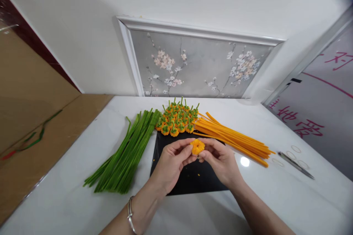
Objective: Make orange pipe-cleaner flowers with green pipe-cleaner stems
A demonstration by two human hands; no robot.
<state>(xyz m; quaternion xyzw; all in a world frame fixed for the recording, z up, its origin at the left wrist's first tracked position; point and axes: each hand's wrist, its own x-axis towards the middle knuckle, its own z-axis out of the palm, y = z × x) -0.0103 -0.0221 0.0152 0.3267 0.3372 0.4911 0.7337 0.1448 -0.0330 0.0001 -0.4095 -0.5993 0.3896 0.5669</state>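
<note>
Left hand (172,161) and right hand (220,159) pinch orange pumpkin (198,147), dimpled face toward camera.

2 hands, left hand (172,161) and right hand (220,159), pinch 1 orange piece (198,147); green stems (125,156) lie left.

Your head camera looks forward and down across the white table (66,205), facing the wall (91,44) at twelve o'clock. You get a close, wide view, with the tabletop spreading from about four to eight.
</note>
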